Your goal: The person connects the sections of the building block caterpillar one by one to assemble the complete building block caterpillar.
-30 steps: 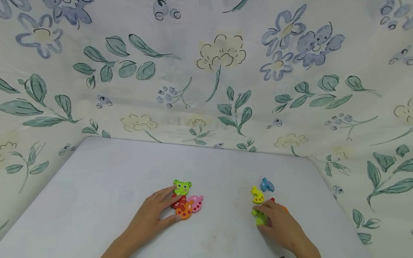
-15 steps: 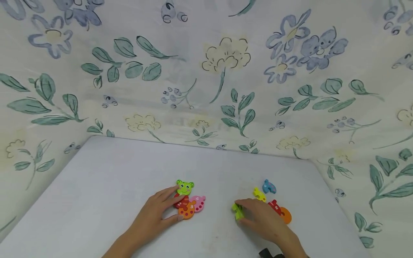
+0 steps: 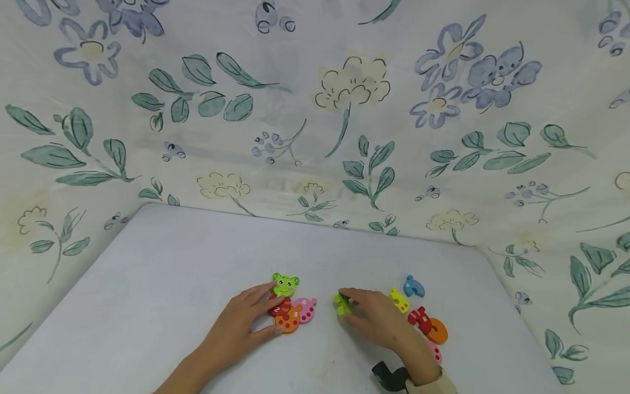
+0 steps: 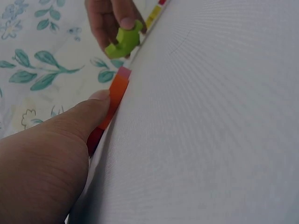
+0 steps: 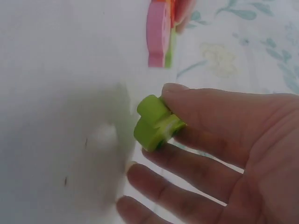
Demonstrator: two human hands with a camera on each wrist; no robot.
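Observation:
In the head view, my left hand (image 3: 238,317) holds a joined group of puzzle pieces flat on the table. Its thumb is against the orange piece marked 3 (image 3: 287,322), and its fingers lie on the red piece marked 2 (image 3: 278,305) and beside the green frog-face piece (image 3: 285,285). A pink piece marked 4 (image 3: 305,310) is joined at the right of the group. My right hand (image 3: 374,317) pinches a light green puzzle piece (image 5: 152,122) between thumb and fingers, just right of the pink piece and apart from it. The right wrist view shows it raised over the table.
Loose puzzle pieces lie to the right: a blue one (image 3: 413,286), a yellow one (image 3: 399,301), a red one (image 3: 419,318), an orange one (image 3: 437,331) and a pink one (image 3: 435,351) partly behind the right wrist. Floral cloth (image 3: 305,109) hangs behind the white table (image 3: 211,246).
The right hand has carried the light green piece leftwards from the loose pieces towards the joined group, uncovering the red, orange and pink pieces. My left hand keeps its place on the group.

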